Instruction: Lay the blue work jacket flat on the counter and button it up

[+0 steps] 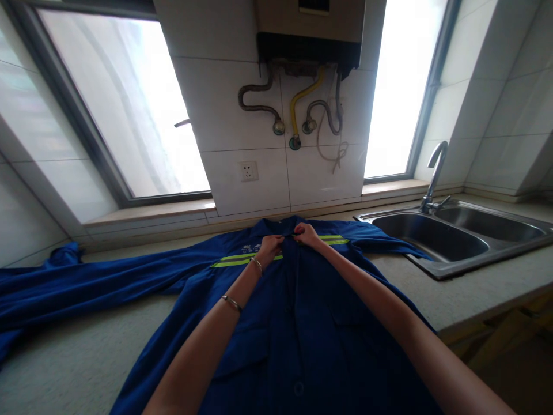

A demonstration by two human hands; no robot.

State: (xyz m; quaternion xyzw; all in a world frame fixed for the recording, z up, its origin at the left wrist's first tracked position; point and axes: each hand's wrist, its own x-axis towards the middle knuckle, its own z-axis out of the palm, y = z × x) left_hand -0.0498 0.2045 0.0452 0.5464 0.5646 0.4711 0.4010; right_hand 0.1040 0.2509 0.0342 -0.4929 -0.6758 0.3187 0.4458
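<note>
Pinching with left hand point(270, 246) and right hand point(306, 234), both closed on the jacket point(302, 334) front near its top | jacket spread flat on tabletop point(64, 357) | we judge it soft, light, floppy: best gripped along its top edge.

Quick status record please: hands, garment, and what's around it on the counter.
left hand: pinching the front edge of the blue work jacket just below the collar
right hand: pinching the opposite front edge, close to the left hand
jacket: lying flat, front up, on the counter, sleeves spread
reflective stripe: across the chest
sink: to the right, one sleeve reaching its rim
faucet: behind the sink
</note>
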